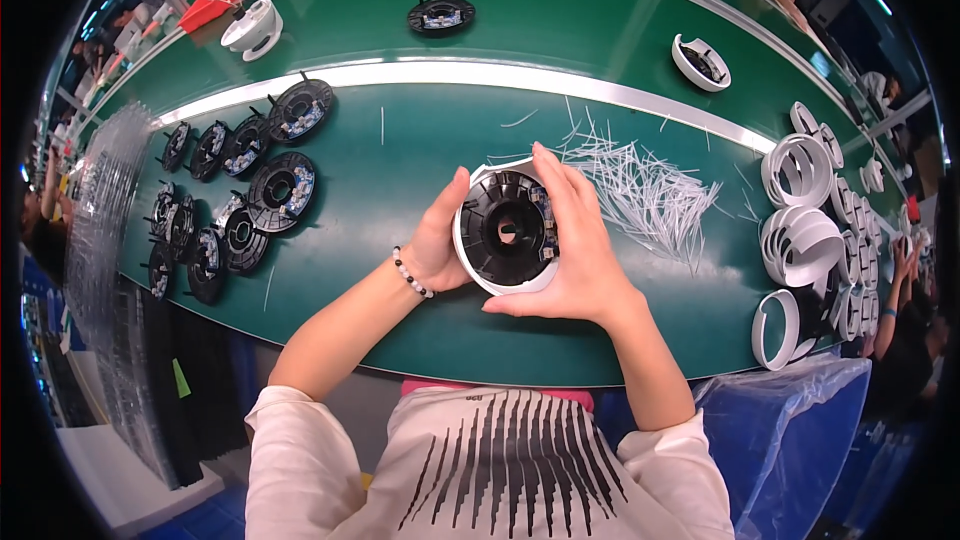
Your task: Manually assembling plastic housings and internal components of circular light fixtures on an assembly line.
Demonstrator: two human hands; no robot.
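Observation:
Between my hands, above the middle of the green table, is a round white plastic housing point(520, 292) with a black disc-shaped part point(497, 255) seated inside it. The disc has a hole at its centre and small circuit parts along its right edge. My left hand point(440, 235) wraps the housing's left side, a beaded bracelet on its wrist. Around the right side curves my right hand point(575, 240), fingers at the top edge and thumb at the bottom. The palm sides and the housing's underside are hidden.
Several black discs with circuit boards point(282, 192) lie at the left. Thin white strips point(650, 195) are heaped right of centre. White ring housings point(800, 170) stack at the right edge. On the far green belt sit a black disc point(440, 15) and a white housing point(702, 62).

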